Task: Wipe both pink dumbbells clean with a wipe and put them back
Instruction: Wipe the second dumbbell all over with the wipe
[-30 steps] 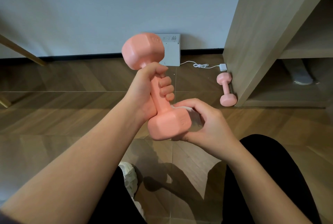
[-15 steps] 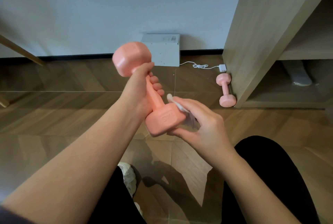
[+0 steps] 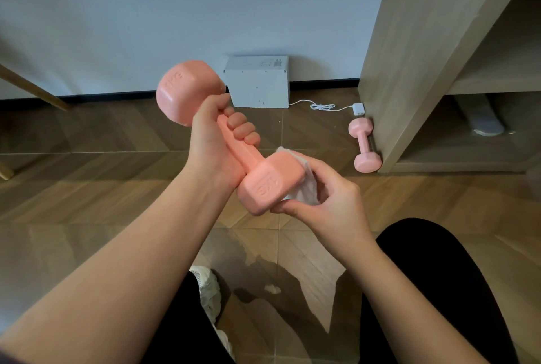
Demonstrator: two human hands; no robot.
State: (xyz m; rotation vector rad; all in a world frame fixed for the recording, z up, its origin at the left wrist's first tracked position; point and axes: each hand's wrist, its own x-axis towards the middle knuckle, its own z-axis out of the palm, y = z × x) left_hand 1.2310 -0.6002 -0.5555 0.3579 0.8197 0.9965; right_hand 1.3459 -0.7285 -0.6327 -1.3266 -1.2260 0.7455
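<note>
Item one: a pink hexagonal-headed dumbbell with a smooth coating (image 3: pixel 247 155), held in the air above the herringbone wooden floor (image 3: pixel 87 188), tilted, one head up and to the left, the other down and to the right. The left hand (image 3: pixel 215 144) grips its handle, fingers (image 3: pixel 243 130) curled closed round the bar just below the upper head. The right hand (image 3: pixel 330 205) cups the lower head, pinching a crumpled white wipe (image 3: pixel 304 188) against its end face; the thumb lies along the head's bottom edge and the other fingers curl over its top edge. Item two: a matching pink dumbbell (image 3: pixel 364 145), lying on the floor toward its far edge, touching the base of a light wood shelf unit (image 3: pixel 409 56). Also present: a white rectangular box (image 3: pixel 257 82) against the wall, a white cable with plug (image 3: pixel 358 108), and a white shoe (image 3: pixel 209 287).
</note>
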